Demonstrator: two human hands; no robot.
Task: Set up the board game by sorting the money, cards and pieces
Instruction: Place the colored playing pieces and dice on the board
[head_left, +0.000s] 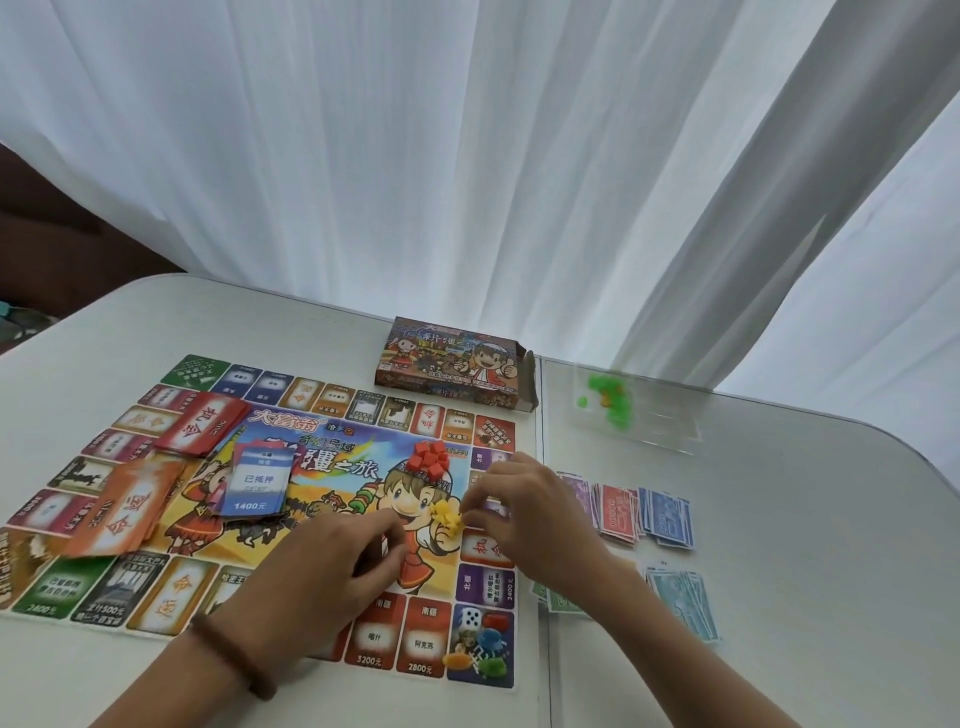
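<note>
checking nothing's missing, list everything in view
board: one, multicoloured, on table
table: one, white
box: one, brown, beyond board
red cards: one stack, board's far left
orange cards: one stack, board's left edge
blue cards: one stack, left of centre
red blocks: pile, board centre
yellow blocks: pile, board centre-right
die: one, white, board's near-right corner
tokens: four, red, blue, yellow, green, beside die
green pieces: several, clear bag, far right
banknotes: piles, purple, red, blue, green, right of board
curtain: white, behind table
bracelet: one, brown, left wrist
left hand: over board, fingers curled
right hand: pinching yellow blocks
</note>
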